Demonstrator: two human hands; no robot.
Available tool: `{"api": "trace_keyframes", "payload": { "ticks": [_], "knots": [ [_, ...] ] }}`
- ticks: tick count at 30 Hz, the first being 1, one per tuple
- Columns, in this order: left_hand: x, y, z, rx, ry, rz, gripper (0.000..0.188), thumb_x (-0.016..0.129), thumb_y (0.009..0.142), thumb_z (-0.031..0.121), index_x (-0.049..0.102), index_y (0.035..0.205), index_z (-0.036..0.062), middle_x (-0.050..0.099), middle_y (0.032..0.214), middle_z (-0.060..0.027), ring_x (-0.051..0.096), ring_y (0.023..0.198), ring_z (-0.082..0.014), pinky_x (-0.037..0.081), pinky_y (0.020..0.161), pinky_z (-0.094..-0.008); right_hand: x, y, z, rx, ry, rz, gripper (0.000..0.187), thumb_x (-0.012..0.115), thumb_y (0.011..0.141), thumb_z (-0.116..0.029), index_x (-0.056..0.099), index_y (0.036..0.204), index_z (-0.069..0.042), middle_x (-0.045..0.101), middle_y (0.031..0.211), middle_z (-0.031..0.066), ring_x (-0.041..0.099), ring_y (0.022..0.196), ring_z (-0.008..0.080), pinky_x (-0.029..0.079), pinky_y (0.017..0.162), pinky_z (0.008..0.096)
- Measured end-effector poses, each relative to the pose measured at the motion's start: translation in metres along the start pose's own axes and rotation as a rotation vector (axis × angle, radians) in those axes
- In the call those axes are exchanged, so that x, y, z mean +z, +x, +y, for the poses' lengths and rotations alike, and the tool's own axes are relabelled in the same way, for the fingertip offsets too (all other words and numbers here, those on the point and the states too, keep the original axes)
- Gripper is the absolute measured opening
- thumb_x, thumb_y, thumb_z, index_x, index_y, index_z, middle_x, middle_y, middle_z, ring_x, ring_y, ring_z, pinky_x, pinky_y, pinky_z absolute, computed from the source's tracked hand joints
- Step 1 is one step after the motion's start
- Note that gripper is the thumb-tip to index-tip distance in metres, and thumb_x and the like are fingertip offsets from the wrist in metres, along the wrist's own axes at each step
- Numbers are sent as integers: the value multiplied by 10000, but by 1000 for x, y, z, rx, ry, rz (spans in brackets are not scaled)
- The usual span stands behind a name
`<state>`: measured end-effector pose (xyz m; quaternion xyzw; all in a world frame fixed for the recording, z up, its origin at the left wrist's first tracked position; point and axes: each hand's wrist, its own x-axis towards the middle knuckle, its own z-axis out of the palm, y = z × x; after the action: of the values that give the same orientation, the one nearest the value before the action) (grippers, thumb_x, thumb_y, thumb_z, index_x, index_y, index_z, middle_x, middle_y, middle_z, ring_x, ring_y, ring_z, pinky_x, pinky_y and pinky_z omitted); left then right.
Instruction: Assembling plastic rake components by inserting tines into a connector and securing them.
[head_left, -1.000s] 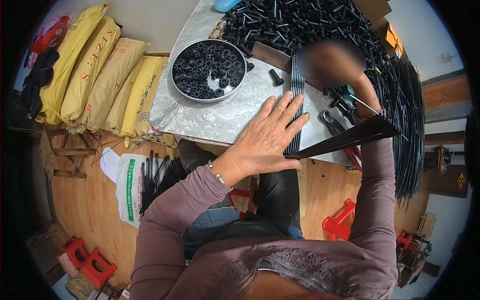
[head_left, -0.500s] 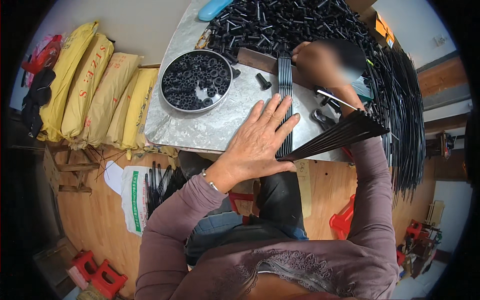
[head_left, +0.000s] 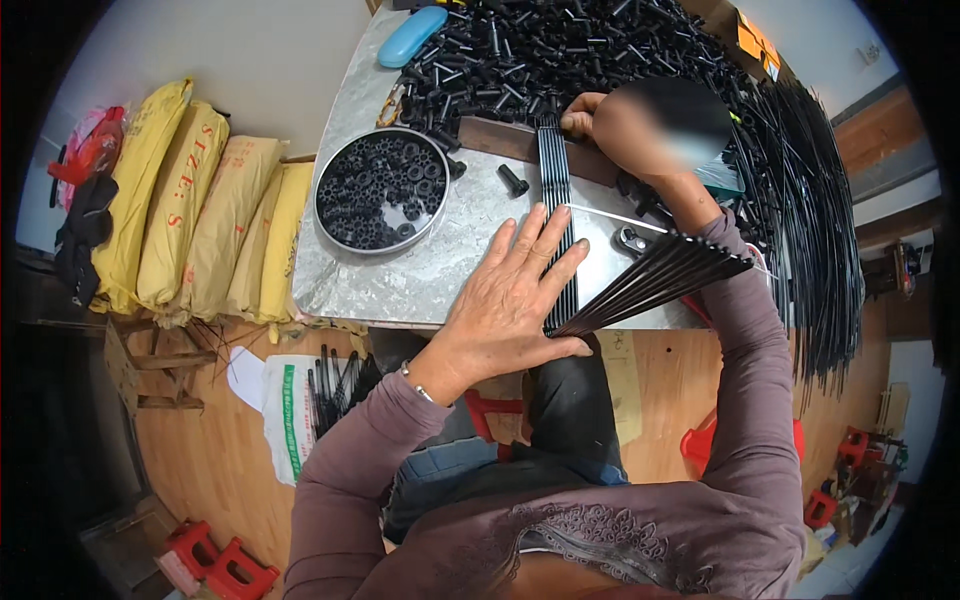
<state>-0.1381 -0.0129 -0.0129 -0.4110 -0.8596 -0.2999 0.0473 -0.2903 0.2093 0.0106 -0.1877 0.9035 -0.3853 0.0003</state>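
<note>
My left hand (head_left: 505, 300) lies flat with its fingers stretched out, palm down over a row of thin black metal ribs (head_left: 555, 165), like umbrella ribs. They run side by side from a brown bar (head_left: 495, 138) to the table's front edge. Fanned black rods (head_left: 660, 285) slant up to the right from near my left thumb. My right hand (head_left: 582, 112) is at the far end of the row, thumb and fingers bent together; a blurred oval covers most of it, and what it pinches is hidden. A thin white rod (head_left: 615, 218) crosses near my left fingertips.
A round tin (head_left: 320, 200) of small black rings stands on the table's left. Black plastic pieces (head_left: 500, 50) heap at the back, beside a blue case (head_left: 412, 36). Long black rods (head_left: 815, 250) hang off the right side. Yellow sacks (head_left: 180, 200) lean left; red stools (head_left: 240, 570) stand below.
The view has shifted slightly, so the table sits lower. My left thumb now sticks out over the ribs. The white rod's end has come left, toward my left fingertips. My right hand stays at the bar.
</note>
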Motion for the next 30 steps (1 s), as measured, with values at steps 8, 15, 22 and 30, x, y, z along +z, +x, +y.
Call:
{"api": "trace_keyframes", "payload": {
  "ticks": [8, 15, 22, 30],
  "knots": [
    [-3, 6, 4, -6, 17, -40, 953, 801, 630, 499, 420, 1381, 51, 266, 1494, -236, 228, 1398, -413, 221, 1122, -537, -19, -22, 2, -79, -369, 67, 185, 648, 811, -91, 656, 982, -21, 651, 898, 105, 641, 816, 255, 509, 725, 346],
    [-5, 9, 6, -20, 81, -94, 962, 777, 638, 535, 416, 1387, 51, 241, 1508, -242, 208, 1406, -416, 212, 1126, -526, -24, -13, 7, -261, -471, 40, 111, 598, 815, -79, 629, 912, -34, 633, 885, 101, 629, 830, 305, 504, 724, 394],
    [-5, 9, 6, -22, 46, -117, 954, 754, 664, 563, 411, 1398, 59, 242, 1500, -262, 220, 1390, -451, 216, 1121, -522, -39, 7, -7, -149, -452, -231, 153, 598, 836, -139, 690, 919, -49, 677, 829, 130, 656, 813, 301, 498, 741, 389],
    [-3, 13, 5, -21, 70, -132, 1006, 751, 642, 607, 403, 1415, 65, 225, 1512, -272, 213, 1402, -451, 205, 1115, -539, -37, 7, 1, -140, -394, -167, 110, 611, 842, -109, 658, 892, -23, 660, 857, 117, 643, 798, 283, 494, 737, 385]
  ]
}}
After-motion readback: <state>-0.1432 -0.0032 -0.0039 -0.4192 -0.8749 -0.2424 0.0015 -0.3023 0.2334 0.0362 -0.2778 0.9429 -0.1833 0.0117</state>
